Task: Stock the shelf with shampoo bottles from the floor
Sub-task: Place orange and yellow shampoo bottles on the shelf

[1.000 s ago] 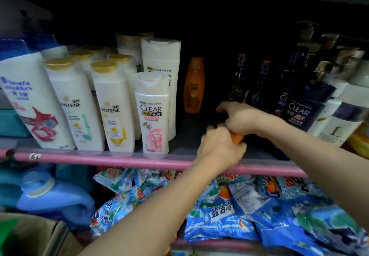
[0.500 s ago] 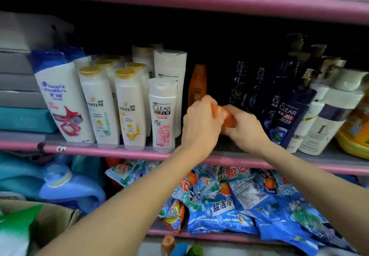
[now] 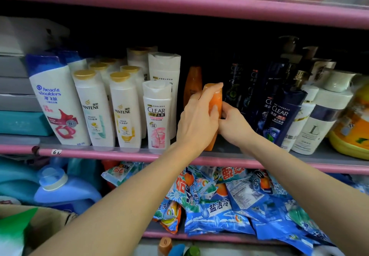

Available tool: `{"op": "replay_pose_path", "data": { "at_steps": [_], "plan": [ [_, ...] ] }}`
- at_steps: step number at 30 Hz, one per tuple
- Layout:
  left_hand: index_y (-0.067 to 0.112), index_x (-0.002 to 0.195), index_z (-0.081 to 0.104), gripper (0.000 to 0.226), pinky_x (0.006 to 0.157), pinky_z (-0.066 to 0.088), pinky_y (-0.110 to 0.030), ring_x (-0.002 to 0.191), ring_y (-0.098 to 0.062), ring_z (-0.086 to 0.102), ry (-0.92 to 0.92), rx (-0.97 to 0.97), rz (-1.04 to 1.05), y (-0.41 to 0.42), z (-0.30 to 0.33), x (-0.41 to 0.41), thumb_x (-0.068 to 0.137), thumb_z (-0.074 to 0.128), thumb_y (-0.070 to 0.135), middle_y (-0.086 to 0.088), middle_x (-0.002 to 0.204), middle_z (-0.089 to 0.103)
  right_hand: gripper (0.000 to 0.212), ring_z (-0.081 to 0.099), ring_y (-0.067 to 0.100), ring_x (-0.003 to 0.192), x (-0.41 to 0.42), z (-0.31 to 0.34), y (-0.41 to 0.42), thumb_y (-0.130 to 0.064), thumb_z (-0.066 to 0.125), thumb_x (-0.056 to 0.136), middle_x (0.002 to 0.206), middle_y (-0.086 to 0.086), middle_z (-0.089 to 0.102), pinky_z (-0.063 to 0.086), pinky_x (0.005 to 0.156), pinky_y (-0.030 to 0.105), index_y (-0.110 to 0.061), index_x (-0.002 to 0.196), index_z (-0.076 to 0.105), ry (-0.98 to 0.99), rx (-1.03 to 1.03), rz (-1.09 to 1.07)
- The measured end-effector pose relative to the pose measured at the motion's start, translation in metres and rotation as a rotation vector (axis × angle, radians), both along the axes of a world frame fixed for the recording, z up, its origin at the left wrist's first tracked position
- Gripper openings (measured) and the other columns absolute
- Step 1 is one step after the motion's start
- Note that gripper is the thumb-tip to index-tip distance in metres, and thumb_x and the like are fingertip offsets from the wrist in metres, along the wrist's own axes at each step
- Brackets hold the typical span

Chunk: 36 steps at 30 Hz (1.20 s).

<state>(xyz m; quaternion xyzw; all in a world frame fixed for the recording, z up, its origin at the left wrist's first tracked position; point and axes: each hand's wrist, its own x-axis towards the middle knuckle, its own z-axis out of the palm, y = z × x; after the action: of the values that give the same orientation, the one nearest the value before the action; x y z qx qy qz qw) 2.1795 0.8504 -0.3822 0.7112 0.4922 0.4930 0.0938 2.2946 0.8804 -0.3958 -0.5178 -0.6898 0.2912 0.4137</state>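
Observation:
An orange shampoo bottle (image 3: 216, 99) stands upright at the front of the middle shelf (image 3: 235, 163), in the gap between the white bottles and the dark ones. My left hand (image 3: 197, 123) wraps around its front, fingers reaching up to the cap. My right hand (image 3: 233, 124) grips its lower right side. A second orange bottle (image 3: 192, 81) stands further back on the same shelf. Below, near the floor, the caps of an orange bottle (image 3: 165, 245), a blue one (image 3: 176, 250) and a green one (image 3: 192, 251) show.
Left of the gap stand a white Clear bottle (image 3: 157, 115), Pantene bottles (image 3: 124, 111) and Head & Shoulders (image 3: 57, 103). Dark Clear bottles (image 3: 279, 115) and white pump bottles (image 3: 317, 119) fill the right. Detergent bags (image 3: 219, 207) lie on the lower shelf; a cardboard box (image 3: 48, 227) sits lower left.
Both hands lifted the orange bottle from lying at the shelf's front edge and stood it upright in the gap. The camera view rose, bringing the upper shelf edge into sight.

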Motion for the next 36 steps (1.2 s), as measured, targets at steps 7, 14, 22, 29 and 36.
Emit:
{"op": "replay_pose_path", "data": {
  "at_steps": [7,14,22,29,36],
  "plan": [
    [0.042,0.139,0.035,0.054,0.082,0.051,-0.040,0.103,-0.023,0.058,-0.054,-0.016,0.020,-0.005,-0.002,0.006,0.093,0.047,0.019,-0.004,0.127,0.055,0.019,0.067,0.022,0.082,0.003,-0.008,0.001,-0.011,0.058,0.090,0.093,0.007,0.069,0.057,0.072,0.026,-0.013,0.108,0.057,-0.050,0.034,-0.032],
    [0.028,0.149,-0.002,0.079,0.101,0.042,-0.041,0.119,-0.022,0.052,-0.304,-0.391,0.014,-0.015,-0.045,0.011,0.091,0.051,0.019,-0.007,0.147,0.039,0.039,0.060,0.001,0.074,0.011,-0.031,0.000,-0.036,0.078,0.075,0.083,-0.016,0.061,0.042,0.056,0.014,-0.026,0.104,0.055,-0.105,0.089,-0.124],
    [0.012,0.141,0.029,0.055,0.104,0.041,-0.042,0.124,-0.031,0.046,-0.475,-0.602,0.090,0.025,-0.036,0.026,0.089,0.047,0.007,-0.013,0.139,0.041,0.038,0.063,0.012,0.089,0.000,-0.039,0.048,-0.027,0.075,0.079,0.096,-0.008,0.063,0.045,0.069,0.018,-0.020,0.113,0.058,0.033,0.034,-0.107],
    [0.015,0.141,0.037,0.046,0.106,0.039,-0.041,0.125,-0.030,0.049,-0.634,-0.579,0.252,0.074,-0.049,0.024,0.096,0.040,0.012,-0.012,0.137,0.050,0.030,0.062,0.006,0.075,-0.016,-0.053,0.085,-0.022,0.073,0.081,0.086,-0.013,0.060,0.046,0.062,0.013,-0.022,0.104,0.055,0.105,0.039,-0.085],
    [0.016,0.141,0.042,0.044,0.104,0.039,-0.039,0.125,-0.032,0.049,-0.739,-0.556,0.337,0.097,-0.059,0.018,0.101,0.030,0.031,-0.013,0.138,0.052,0.038,0.067,0.022,0.091,-0.027,-0.063,0.105,-0.021,0.076,0.081,0.101,-0.002,0.062,0.055,0.083,0.036,-0.021,0.109,0.051,0.249,0.002,-0.048]
  ]
}}
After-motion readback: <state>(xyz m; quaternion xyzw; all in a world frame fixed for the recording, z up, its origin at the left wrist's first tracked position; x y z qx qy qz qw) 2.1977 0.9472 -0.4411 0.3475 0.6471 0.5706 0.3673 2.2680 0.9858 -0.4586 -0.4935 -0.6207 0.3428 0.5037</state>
